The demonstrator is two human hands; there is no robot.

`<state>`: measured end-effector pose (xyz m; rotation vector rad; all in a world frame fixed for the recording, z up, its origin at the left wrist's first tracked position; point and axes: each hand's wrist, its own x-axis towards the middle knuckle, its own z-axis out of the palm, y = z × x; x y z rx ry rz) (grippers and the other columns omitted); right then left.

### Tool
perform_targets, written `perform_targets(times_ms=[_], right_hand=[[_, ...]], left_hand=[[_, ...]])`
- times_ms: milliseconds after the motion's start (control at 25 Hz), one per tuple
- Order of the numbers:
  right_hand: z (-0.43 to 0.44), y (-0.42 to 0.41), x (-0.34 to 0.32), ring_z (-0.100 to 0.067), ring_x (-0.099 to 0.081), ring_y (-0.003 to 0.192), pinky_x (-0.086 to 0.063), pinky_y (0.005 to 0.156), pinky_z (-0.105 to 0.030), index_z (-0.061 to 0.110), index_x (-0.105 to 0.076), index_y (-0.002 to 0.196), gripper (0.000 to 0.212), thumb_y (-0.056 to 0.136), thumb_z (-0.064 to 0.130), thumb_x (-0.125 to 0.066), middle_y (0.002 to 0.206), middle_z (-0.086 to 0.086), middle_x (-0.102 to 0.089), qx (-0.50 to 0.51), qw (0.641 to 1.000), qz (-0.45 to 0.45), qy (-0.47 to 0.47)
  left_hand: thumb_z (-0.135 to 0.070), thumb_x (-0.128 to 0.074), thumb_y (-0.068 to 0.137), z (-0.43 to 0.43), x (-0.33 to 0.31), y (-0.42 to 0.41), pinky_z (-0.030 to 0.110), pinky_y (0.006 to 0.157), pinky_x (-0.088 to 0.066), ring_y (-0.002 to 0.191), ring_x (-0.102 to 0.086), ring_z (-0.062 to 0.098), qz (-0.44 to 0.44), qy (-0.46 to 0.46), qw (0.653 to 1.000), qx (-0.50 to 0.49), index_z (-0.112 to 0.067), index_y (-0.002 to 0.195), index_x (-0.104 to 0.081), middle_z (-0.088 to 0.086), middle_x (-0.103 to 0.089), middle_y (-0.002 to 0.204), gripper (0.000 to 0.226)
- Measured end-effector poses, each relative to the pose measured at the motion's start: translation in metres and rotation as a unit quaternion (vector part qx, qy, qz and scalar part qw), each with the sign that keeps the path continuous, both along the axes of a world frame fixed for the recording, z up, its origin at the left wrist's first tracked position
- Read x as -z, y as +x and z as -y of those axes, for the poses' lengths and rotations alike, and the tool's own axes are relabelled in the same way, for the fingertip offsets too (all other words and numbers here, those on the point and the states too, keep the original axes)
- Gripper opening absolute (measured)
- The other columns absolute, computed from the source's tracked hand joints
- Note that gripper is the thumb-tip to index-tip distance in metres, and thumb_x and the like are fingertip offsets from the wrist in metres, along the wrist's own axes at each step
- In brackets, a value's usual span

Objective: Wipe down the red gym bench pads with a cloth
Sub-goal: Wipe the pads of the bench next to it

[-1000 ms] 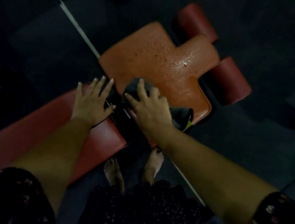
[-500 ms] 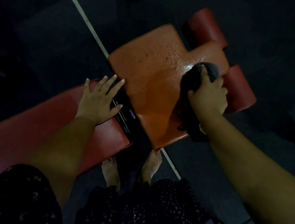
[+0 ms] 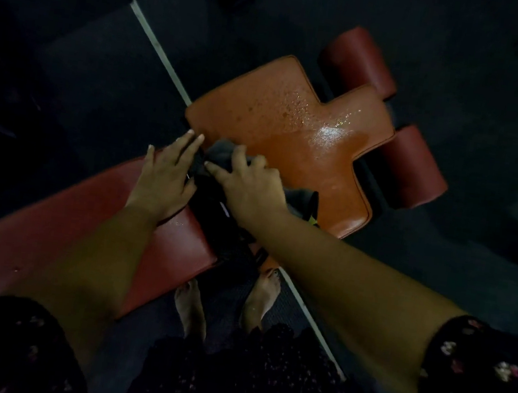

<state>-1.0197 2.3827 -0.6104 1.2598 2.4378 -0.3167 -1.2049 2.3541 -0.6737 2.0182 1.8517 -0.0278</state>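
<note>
The dark floor (image 3: 470, 59) is filling most of the view, with a white line (image 3: 159, 45) running diagonally across it. The long back pad (image 3: 47, 226) is lying from the lower left toward the middle. The seat pad (image 3: 303, 176) is sitting just beyond its end, angling away to the upper right toward two roller pads (image 3: 415, 165). The cloth (image 3: 220, 154), dark grey, is lying bunched at the seat pad's near corner, by the gap between the two pads. The right hand (image 3: 249, 185) is pressing it down with fingers bent over it, gripping it. The left hand (image 3: 164, 176) is resting flat and relaxed on the back pad's end, holding nothing. Water drops (image 3: 293, 108) are glistening on the seat pad's far half, away from the cloth along the pad's length. The next stroke probably needs to be pushing that way, and the right hand is the nearer one.
</note>
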Motion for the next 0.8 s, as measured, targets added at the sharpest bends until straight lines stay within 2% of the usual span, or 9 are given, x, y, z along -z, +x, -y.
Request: perform_targets(times_ms=[80, 160, 320, 480, 560, 680, 800], right_hand=[[-0.024, 0.03, -0.005, -0.038, -0.045, 0.111, -0.044, 0.068, -0.04, 0.045, -0.014, 0.15, 0.065, 0.098, 0.03, -0.05, 0.148, -0.018, -0.023, 0.088, 0.996, 0.001, -0.006], [-0.047, 0.068, -0.01, -0.037, -0.046, 0.111, -0.042, 0.065, -0.041, 0.05, -0.016, 0.148, 0.065, 0.098, 0.027, -0.05, 0.142, -0.014, -0.031, 0.187, 0.982, -0.002, 0.006], [-0.078, 0.112, -0.014, -0.038, -0.047, 0.11, -0.039, 0.067, -0.041, 0.048, -0.023, 0.147, 0.061, 0.097, 0.027, -0.05, 0.136, -0.014, -0.036, 0.265, 0.964, 0.013, 0.032], [-0.079, 0.067, -0.009, -0.041, -0.043, 0.117, -0.047, 0.074, -0.044, 0.039, -0.022, 0.15, 0.064, 0.096, 0.025, -0.052, 0.146, -0.018, -0.027, 0.313, 0.949, -0.004, 0.025], [-0.061, 0.035, -0.009, -0.041, -0.041, 0.12, -0.048, 0.073, -0.042, 0.039, -0.02, 0.15, 0.064, 0.097, 0.021, -0.05, 0.148, -0.02, -0.022, 0.251, 0.967, 0.004, 0.032], [-0.037, -0.015, -0.007, -0.043, -0.038, 0.121, -0.048, 0.082, -0.044, 0.037, -0.017, 0.151, 0.059, 0.1, 0.025, -0.043, 0.153, -0.023, -0.013, 0.071, 0.997, 0.004, 0.012], [-0.038, -0.045, -0.002, -0.043, -0.041, 0.118, -0.046, 0.083, -0.043, 0.037, -0.017, 0.152, 0.054, 0.102, 0.03, -0.036, 0.156, -0.023, -0.009, -0.061, 0.998, 0.016, 0.003]], left_hand=[[-0.05, -0.044, 0.095, -0.007, -0.002, 0.01, 0.06, 0.117, -0.01, 0.148, -0.016, 0.026, 0.007, 0.014, 0.999, 0.032, -0.026, 0.156, -0.011, 0.004, -0.01, 0.163, 0.073], [-0.064, -0.047, 0.09, -0.016, -0.002, 0.024, 0.054, 0.119, -0.006, 0.149, -0.011, 0.029, 0.015, -0.007, 0.999, 0.035, -0.026, 0.156, -0.011, 0.007, -0.007, 0.163, 0.084], [-0.069, -0.058, 0.079, -0.016, -0.001, 0.033, 0.049, 0.121, -0.008, 0.148, -0.014, 0.029, 0.046, -0.007, 0.999, -0.014, -0.017, 0.156, -0.01, 0.008, -0.011, 0.162, 0.105], [-0.083, -0.035, 0.076, -0.006, 0.004, 0.013, 0.051, 0.121, -0.009, 0.149, -0.01, 0.026, -0.025, -0.031, 0.999, 0.021, -0.021, 0.155, 0.007, 0.003, 0.003, 0.164, 0.109], [-0.084, -0.028, 0.077, -0.002, 0.004, 0.007, 0.053, 0.12, -0.004, 0.15, -0.003, 0.024, -0.061, -0.038, 0.997, 0.027, -0.026, 0.152, 0.018, 0.001, 0.01, 0.163, 0.105], [-0.079, -0.034, 0.081, 0.009, -0.003, -0.005, 0.052, 0.118, 0.008, 0.15, 0.01, 0.025, -0.111, -0.053, 0.991, -0.053, -0.022, 0.152, 0.018, 0.004, 0.014, 0.163, 0.105], [-0.077, -0.036, 0.083, 0.03, -0.007, -0.007, 0.051, 0.117, 0.011, 0.149, 0.015, 0.027, -0.144, -0.085, 0.98, -0.11, -0.015, 0.152, 0.018, 0.008, 0.019, 0.161, 0.108]])
